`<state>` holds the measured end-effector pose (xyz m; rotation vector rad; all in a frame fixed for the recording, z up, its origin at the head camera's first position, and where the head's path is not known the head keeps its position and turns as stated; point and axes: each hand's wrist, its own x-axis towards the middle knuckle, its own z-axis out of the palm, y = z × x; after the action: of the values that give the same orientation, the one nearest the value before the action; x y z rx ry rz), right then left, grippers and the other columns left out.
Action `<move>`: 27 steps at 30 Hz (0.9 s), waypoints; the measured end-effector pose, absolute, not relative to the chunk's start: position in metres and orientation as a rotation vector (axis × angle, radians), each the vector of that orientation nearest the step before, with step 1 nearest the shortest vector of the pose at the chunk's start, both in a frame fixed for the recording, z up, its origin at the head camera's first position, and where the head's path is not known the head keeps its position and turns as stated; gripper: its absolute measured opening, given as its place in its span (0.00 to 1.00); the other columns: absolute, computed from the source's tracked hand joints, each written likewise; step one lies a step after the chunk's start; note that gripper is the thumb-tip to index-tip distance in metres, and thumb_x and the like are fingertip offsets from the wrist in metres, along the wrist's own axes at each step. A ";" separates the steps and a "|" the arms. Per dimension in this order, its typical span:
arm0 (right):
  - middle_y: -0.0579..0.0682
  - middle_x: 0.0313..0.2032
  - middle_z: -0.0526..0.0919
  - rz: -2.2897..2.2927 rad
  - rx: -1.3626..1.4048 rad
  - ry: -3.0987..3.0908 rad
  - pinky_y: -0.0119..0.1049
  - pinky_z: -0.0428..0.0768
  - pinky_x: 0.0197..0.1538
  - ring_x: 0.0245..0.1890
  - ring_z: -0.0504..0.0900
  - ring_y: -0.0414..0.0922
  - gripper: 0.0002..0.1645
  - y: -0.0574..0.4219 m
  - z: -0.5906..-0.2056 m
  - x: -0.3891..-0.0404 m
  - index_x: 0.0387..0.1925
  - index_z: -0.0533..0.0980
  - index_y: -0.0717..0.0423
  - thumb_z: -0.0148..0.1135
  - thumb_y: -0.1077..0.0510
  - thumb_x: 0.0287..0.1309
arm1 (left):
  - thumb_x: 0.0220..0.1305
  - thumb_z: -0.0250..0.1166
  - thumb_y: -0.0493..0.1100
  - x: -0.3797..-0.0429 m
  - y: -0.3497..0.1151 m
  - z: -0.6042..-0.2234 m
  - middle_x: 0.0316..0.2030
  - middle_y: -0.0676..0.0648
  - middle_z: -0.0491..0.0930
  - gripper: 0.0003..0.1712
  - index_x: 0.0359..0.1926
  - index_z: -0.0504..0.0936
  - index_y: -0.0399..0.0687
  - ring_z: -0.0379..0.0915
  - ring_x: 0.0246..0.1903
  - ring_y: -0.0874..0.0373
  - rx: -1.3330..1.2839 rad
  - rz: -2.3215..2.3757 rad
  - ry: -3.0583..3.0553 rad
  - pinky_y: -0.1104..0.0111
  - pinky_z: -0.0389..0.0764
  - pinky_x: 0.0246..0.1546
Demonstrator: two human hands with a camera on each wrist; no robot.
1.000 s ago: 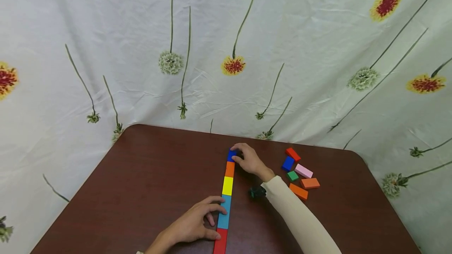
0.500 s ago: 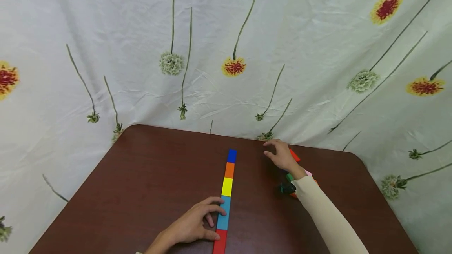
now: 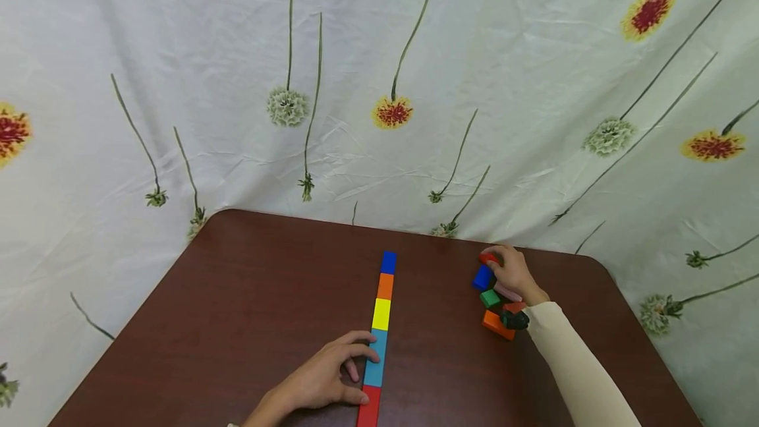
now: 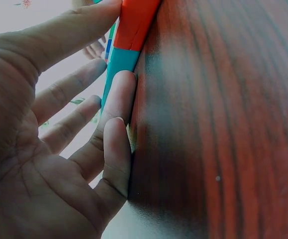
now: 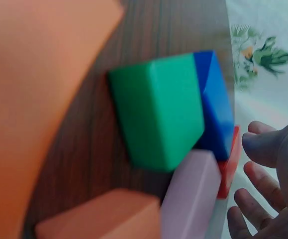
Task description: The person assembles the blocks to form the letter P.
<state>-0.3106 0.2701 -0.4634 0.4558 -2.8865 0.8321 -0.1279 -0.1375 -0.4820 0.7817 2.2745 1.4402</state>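
Note:
A straight row of flat blocks runs up the table: a red block point(image 3: 369, 407), light blue blocks point(image 3: 375, 371), a yellow block point(image 3: 382, 313), an orange block point(image 3: 385, 286) and a dark blue block point(image 3: 389, 262). Beside its near end is my left hand point(image 3: 323, 374), fingertips touching the light blue blocks and thumb at the red one. My right hand point(image 3: 514, 274) reaches over the loose blocks at the right, thumb and fingers around a red block point(image 3: 487, 257) in the head view. In the right wrist view its fingertips show beside that red block point(image 5: 229, 167), with a small gap.
Around the right hand lie a loose blue block point(image 3: 483, 277), a green block point(image 3: 489, 298), a pink block point(image 3: 507, 292) and orange blocks point(image 3: 497, 325). The dark brown table point(image 3: 284, 282) ends at a flowered cloth point(image 3: 332, 150) behind it.
My right hand has left the dark blue block at the row's far end and moved right to the red block in the loose group. The left hand stays in place.

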 end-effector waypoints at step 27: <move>0.67 0.48 0.81 0.646 0.365 -2.988 0.38 0.70 0.27 0.20 0.67 0.43 0.19 0.273 -0.465 -0.316 0.59 0.74 0.67 0.53 0.68 0.69 | 0.55 0.77 0.44 -0.128 -0.139 -0.485 0.69 0.42 0.66 0.24 0.52 0.82 0.50 0.74 0.34 0.66 0.789 1.454 2.255 0.73 0.79 0.39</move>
<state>-0.3161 0.2731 -0.4650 0.3652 -2.9884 0.6459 -0.1279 -0.1386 -0.4853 0.7891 2.2549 1.4536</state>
